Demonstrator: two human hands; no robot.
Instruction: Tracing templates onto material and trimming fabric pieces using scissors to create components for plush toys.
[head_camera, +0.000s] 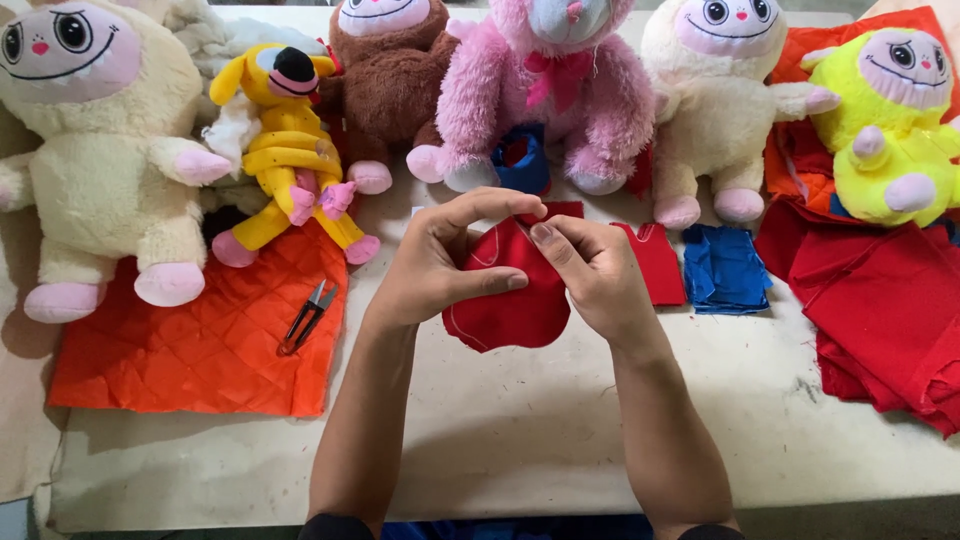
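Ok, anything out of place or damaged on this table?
Nothing is damaged or spilled. The only loose bit is white stuffing beside the yellow dog toy. Both hands, left and right, hold a red cloth piece.

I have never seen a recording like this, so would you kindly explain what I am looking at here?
There is no machine here. This single picture comes from a camera worn on a person's head, looking down at their own two bare hands over a pale table. The left hand and the right hand together hold a small red fabric piece with pale stitching along its edge. Along the far edge sits a row of plush toys: cream, yellow, brown and pink. On the left, small thread snips lie on an orange quilted cloth. To the right lie blue fabric pieces and a pile of red fabric.
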